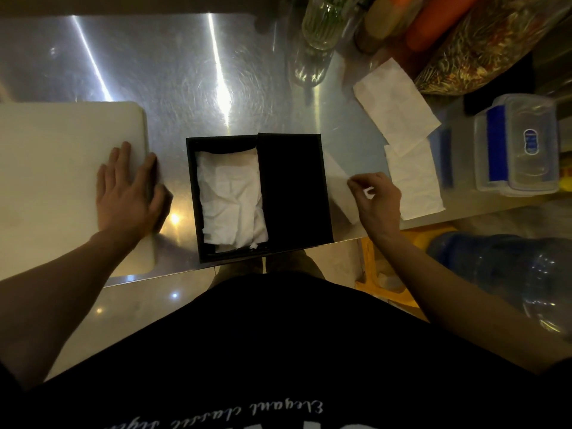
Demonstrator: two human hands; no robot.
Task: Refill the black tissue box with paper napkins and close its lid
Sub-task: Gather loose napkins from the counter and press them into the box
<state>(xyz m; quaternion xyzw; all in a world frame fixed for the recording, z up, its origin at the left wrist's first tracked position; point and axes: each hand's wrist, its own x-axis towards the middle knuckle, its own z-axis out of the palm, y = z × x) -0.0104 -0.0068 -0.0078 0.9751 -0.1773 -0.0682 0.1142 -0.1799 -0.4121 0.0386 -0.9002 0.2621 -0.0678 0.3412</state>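
The black tissue box (193, 199) stands open at the near edge of the steel counter, with crumpled white napkins (230, 196) inside it. Its black lid (292, 187) is swung over to the right of the box. My right hand (377, 201) is just right of the lid, fingers pinched on a white napkin (340, 184) lying against the lid's edge. Two more flat napkins (394, 105) (416, 181) lie on the counter further right. My left hand (127, 193) rests flat, fingers spread, on the right edge of a white cutting board, holding nothing.
The white cutting board (62, 181) fills the left side. Glass bottles (325, 23), an orange tube and a bag of dried food (483, 48) crowd the back right. A clear plastic container with blue clips (520, 144) sits at the right. A large water bottle (510, 267) stands on the floor.
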